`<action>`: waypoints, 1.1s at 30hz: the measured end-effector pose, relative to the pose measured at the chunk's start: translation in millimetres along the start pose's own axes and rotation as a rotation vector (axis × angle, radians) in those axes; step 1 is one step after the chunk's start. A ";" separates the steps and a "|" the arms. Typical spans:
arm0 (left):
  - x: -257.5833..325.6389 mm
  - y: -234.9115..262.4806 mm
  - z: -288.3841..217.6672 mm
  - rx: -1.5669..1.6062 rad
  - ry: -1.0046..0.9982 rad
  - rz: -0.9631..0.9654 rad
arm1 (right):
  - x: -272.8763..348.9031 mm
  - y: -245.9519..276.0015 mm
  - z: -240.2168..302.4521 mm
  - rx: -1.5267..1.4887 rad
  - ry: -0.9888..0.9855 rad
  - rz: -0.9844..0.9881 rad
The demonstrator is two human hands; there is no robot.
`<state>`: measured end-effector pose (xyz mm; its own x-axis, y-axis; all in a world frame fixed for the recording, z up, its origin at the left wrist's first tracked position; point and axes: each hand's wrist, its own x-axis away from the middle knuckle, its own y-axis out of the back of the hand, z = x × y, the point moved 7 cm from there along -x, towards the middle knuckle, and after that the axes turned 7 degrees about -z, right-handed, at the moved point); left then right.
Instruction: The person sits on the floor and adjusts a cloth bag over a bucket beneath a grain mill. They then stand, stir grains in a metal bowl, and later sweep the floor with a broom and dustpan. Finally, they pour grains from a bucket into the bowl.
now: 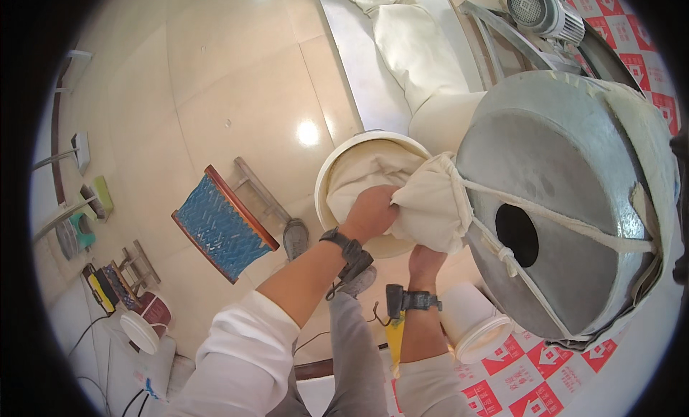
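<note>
A cream cloth sleeve (433,205) comes off the large grey metal drum (502,144), gathered and tied with a white cord (552,210) that runs across the drum's face. Its loose cloth droops into a white bucket (322,181) just left of the drum. My left hand (373,212) is closed over the bucket, its fingers pinching a fold of the sleeve. Beneath the sleeve's lower edge is my right hand (428,265). The cloth covers its fingers, so its grip does not show.
An electric motor (545,16) sits on a metal frame behind the drum. Long cream cloth (413,47) lies on a white board. A blue woven stool (219,223) stands left of my feet. Below the drum lies a white tub (474,320) beside red-and-white sheeting (535,363).
</note>
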<state>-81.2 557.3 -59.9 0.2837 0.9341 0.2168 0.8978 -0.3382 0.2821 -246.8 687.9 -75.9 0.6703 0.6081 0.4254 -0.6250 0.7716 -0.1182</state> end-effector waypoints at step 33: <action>73.3 43.1 18.4 -0.691 0.109 -0.119 | 24.8 28.8 2.1 0.692 0.007 0.231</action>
<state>-15.5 613.3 -49.0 0.1286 0.9647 0.2299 0.4916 -0.2634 0.8301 -249.0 724.9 -66.8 0.4921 0.7441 0.4518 -0.8589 0.3305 0.3913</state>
